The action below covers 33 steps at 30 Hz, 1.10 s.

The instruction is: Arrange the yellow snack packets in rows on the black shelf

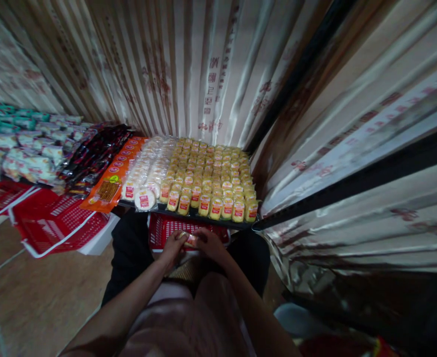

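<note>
My left hand (173,247) and my right hand (211,244) meet above my lap, fingers closed on a small packaged cake (190,239) in clear wrap with a red label. Just beneath and beyond them stands a red shopping basket (162,225), partly hidden by my hands and the shelf edge. Past it, rows of yellow packaged cakes (211,183) with red and white labels fill the right end of a low shelf. Left of these lie flat white round packaged cakes (146,198).
Orange snack packs (109,186), dark packs (92,153) and white-and-teal packs (28,158) continue left along the shelf. Another red basket (58,218) with a white handle sits below on the tiled floor (51,282). Pleated printed curtains (189,64) and a dark bar (370,171) enclose the right side.
</note>
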Motion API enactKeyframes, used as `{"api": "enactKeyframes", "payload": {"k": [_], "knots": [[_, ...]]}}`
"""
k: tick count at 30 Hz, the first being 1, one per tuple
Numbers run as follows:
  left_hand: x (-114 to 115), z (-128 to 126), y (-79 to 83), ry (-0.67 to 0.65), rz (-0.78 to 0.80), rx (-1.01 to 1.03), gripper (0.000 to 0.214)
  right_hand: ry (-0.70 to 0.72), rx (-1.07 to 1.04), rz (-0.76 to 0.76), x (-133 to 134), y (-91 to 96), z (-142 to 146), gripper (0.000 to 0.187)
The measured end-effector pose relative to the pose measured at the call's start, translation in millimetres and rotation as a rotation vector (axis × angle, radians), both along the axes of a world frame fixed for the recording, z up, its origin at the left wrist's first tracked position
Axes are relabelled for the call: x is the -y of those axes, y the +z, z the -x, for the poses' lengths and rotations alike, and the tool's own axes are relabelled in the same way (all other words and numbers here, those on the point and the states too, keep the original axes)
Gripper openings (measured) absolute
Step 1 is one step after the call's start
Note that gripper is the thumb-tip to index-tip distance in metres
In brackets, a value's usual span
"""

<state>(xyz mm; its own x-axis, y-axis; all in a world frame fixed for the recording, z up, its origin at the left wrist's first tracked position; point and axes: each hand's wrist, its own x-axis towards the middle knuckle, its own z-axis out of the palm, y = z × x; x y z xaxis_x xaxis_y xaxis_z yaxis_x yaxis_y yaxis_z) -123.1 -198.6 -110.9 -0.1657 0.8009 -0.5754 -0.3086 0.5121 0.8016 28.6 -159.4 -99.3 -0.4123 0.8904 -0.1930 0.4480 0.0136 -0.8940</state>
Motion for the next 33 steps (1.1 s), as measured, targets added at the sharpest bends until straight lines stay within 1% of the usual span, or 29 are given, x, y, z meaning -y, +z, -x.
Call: {"api": "enactKeyframes", "payload": {"k": [3,6,10,13,14,16,18,20,22,24,26,29,31,33], "knots": [[3,4,8.4,-0.097,-0.040,0.039,0.046,0.038,-0.014,-0.082,1,15.2,-4,0.031],[5,8,18.2,-0.118,-0.033,0.109,0.046,-0.039,-0.079,-0.127,3,26.6,-7,0.033],[6,6,35.4,-0.072,-0.043,0.280,0.038,-0.180,-0.230,-0.059,8,30.2,-5,0.041],[5,-1,48.3,-0.002,-0.063,0.343,0.032,-0.308,-0.324,-0.027,13,28.2,-3,0.053],[5,-4,51.4,0.017,-0.070,0.359,0.032,-0.334,-0.356,-0.017,14,27.8,-2,0.054],[4,-9,54.7,0.036,-0.088,0.379,0.035,-0.357,-0.416,0.004,15,28.2,-1,0.051],[2,-12,54.5,0.034,-0.106,0.349,0.040,-0.375,-0.441,0.011,15,30.5,0,0.047],[1,-14,52.3,-0.005,-0.120,0.230,0.042,-0.405,-0.414,0.003,14,34.0,0,0.047],[-1,-14,50.2,-0.069,-0.172,0.041,0.038,-0.423,-0.369,-0.009,12,37.8,1,0.047],[-3,-12,49.5,-0.136,-0.264,-0.177,0.030,-0.420,-0.341,-0.030,9,41.2,2,0.044],[-4,-9,50.5,-0.174,-0.361,-0.418,0.025,-0.417,-0.327,-0.059,6,44.0,5,0.041],[-5,-6,54.2,-0.190,-0.490,-0.734,0.029,-0.414,-0.310,-0.088,1,48.5,8,0.037],[-4,-6,57.2,-0.206,-0.574,-0.860,0.034,-0.401,-0.296,-0.089,-2,52.2,10,0.035],[-4,-9,60.1,-0.246,-0.624,-0.954,0.035,-0.381,-0.275,-0.086,-4,56.5,10,0.034]]}}
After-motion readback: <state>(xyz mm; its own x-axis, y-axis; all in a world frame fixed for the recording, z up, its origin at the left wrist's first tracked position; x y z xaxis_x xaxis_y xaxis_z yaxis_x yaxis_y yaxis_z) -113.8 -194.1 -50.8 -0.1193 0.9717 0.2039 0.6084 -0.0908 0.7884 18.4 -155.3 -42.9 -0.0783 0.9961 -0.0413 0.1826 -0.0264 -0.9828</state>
